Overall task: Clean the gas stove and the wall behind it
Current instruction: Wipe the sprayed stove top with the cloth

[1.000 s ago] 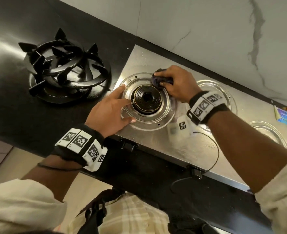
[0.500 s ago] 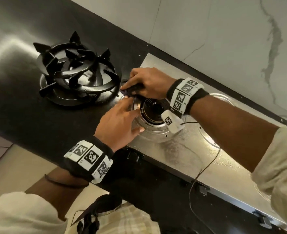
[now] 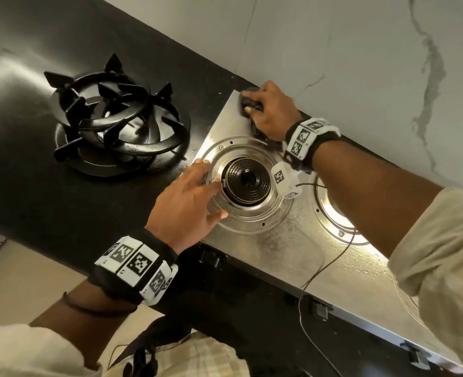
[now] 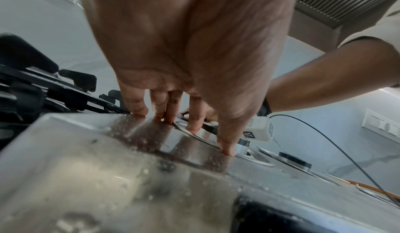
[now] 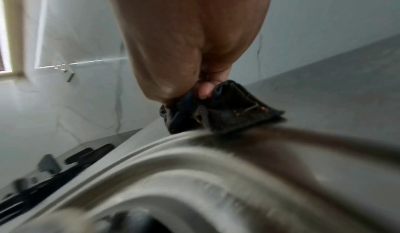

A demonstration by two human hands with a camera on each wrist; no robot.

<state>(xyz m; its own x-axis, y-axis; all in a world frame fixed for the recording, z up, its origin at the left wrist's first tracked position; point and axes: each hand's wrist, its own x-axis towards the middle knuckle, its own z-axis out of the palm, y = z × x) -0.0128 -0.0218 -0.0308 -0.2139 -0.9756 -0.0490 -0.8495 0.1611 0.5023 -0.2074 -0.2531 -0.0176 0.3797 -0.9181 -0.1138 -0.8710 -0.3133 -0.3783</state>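
Gas stove [image 3: 293, 248] was a stainless slab on the black counter [image 3: 28, 170], long axis running from far left to near right, back edge along the marble wall [image 3: 333, 50]. Its far-left corner pointed toward the pile of removed pan supports [image 3: 116, 123], which sat left of the stove on the counter, just beside its left edge.

Right hand [image 3: 268, 110] was at that far-left corner, fingers curled around a dark cloth [image 3: 248, 104] and pressing it onto the steel, close to the wall. From the right wrist, the cloth [image 5: 218, 111] was bunched under the fingertips [image 5: 204, 91], flat against the stove top.

Left hand [image 3: 186, 205] lay relaxed with fingers straight, fingertips [image 4: 227, 149] on the ring plate around the left burner [image 3: 246, 183], gripping nothing. Droplets showed on the steel near it.

A second burner ring [image 3: 336, 213] sat to the right, partly hidden by the right forearm. A thin black cable [image 3: 331, 262] trailed across the stove top toward the near edge.
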